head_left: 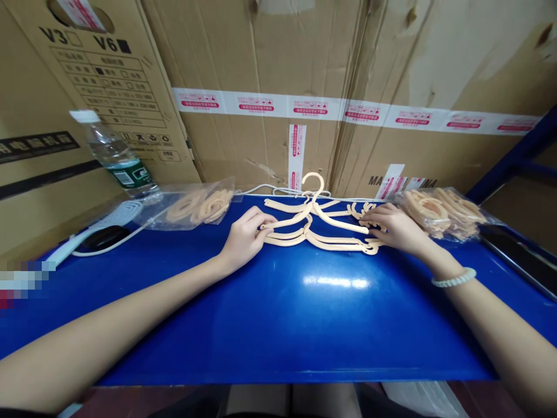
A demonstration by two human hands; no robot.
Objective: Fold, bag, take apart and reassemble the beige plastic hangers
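Observation:
Several beige folding hangers lie together on the blue table, the top hanger (335, 220) with its hook pointing to the back. My left hand (244, 239) pinches the left arm end of the hangers between thumb and fingers. At the right end, my right hand (394, 229) has its fingers curled over a cluster of small beige hooked pieces (361, 210). Its fingertips are partly hidden, and what exactly they grip I cannot make out. Another beige hooked end (371, 248) sticks out just below that hand.
Clear bags of beige pieces lie on the left (202, 206) and right (444, 212). A water bottle (122, 157), a white cable (130, 235) and a black oval object (105, 237) are at left, a dark flat device (517, 255) at right. Cardboard boxes (270, 58) wall the back.

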